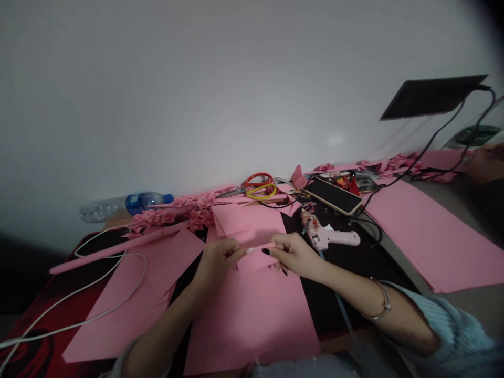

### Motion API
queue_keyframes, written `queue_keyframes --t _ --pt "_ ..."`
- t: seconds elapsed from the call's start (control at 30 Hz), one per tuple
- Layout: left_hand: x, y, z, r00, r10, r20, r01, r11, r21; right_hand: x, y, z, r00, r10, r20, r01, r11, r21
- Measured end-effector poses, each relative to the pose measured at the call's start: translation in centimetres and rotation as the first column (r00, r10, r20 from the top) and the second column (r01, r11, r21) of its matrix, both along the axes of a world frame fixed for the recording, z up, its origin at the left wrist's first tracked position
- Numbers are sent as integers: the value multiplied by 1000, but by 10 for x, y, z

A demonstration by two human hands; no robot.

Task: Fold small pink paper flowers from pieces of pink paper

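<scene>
My left hand (217,258) and my right hand (293,253) pinch the two ends of a small pink paper piece (255,256), held just above a large pink sheet (252,315) on the dark table. Both hands have their fingers pressed together on the paper. A thin bracelet (381,302) circles my right wrist. A pink glue gun (328,236) lies just right of my right hand.
Scissors with red and yellow handles (260,186) lie at the back by folded pink paper flowers (177,210). A phone (334,195), a plastic bottle (126,205), white cables (98,283), black cables (433,142) and a pink sheet stack (433,236) surround the spot.
</scene>
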State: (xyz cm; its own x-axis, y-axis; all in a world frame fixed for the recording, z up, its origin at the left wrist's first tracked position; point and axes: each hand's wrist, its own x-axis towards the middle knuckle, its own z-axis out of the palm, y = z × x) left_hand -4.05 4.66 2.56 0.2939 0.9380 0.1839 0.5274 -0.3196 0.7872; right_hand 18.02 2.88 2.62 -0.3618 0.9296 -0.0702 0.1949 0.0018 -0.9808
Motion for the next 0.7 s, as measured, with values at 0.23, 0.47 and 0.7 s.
queue_keyframes --t 0.23,0.47,0.7 --pt "-20 12 2 983 172 57 -180 958 221 8 12 3 989 -131 -67 128 991 -47" --pt "0 -5 -9 958 -200 -207 280 818 503 4 8 -5 993 -13 -121 -10 982 -190" --pt "-1 -1 -22 958 -216 -190 280 854 438 4 8 -3 973 2 -231 -45 982 -182"
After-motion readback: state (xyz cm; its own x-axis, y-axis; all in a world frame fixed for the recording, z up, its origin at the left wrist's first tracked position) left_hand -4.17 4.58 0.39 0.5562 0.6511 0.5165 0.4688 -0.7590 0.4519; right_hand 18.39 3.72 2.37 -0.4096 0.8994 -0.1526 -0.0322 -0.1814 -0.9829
